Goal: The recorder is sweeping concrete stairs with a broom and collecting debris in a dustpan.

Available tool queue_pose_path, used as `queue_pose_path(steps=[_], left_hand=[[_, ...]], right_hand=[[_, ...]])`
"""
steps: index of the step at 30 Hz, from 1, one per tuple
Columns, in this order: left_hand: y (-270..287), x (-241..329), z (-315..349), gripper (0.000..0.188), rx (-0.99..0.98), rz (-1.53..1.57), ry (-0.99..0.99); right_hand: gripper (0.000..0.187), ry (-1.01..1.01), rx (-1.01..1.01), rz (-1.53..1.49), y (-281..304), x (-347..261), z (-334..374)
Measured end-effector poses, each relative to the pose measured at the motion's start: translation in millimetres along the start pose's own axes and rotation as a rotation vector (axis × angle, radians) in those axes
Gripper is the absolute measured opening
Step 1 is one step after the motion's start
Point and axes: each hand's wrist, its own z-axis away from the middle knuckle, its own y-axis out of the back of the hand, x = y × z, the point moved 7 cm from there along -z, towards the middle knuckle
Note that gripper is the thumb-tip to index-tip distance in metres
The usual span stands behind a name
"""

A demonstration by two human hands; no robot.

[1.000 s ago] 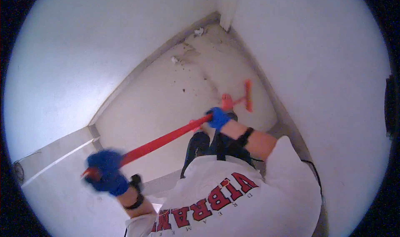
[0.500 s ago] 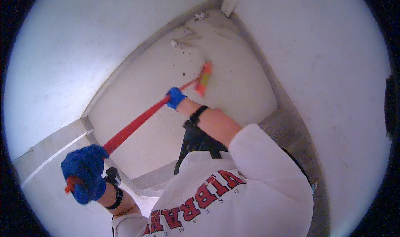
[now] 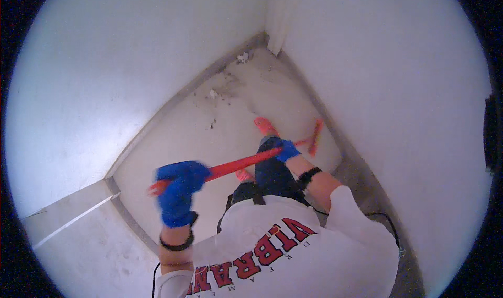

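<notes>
At the far left of the frame stands a smooth white wall (image 3: 89, 88), with a grey skirting (image 3: 157, 117) along its foot. Left of centre, the left hand (image 3: 181, 185), in a blue glove, has its fingers wrapped around the pole of a red long-handled broom (image 3: 241, 165), close to the end, so that a short stub juts out to the left. Above it on the pale floor (image 3: 167, 151), in the upper middle, lie two crumpled white scraps, one nearer (image 3: 213, 93) and one by the corner (image 3: 242, 58), with dark specks around them.

The broom slants across the middle of the frame, rising to the right, in front of dark trousers (image 3: 270, 164). Right of centre, the right hand (image 3: 287, 150), also gloved in blue, appears closed around the pole lower down; its individual fingers are too blurred to tell apart. Beyond it, the orange-red broom head (image 3: 316, 137) sits near the right-hand wall (image 3: 393, 99).

The broom looks light, with a stiff, smooth pole that could twist in a loose grip; the head is probably more yielding, and nothing about it seems fragile. The pole suits two holds, one by its end and one further down, well apart.
</notes>
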Motion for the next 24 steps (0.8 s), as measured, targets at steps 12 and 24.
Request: queue_pose_path(steps=[12,24], left_hand=[[-70.7,62.2,-184.0,0.013,0.037,-0.392,-0.163],[-38.2,82.3,-211.9,0.006,0.189,-0.559,-0.243]], right_hand=[[0.006,0.550,0.270,0.467,103.5,-269.3,-199.3],[0.012,0.231,-0.216,0.766,74.0,-304.3,-283.6]])
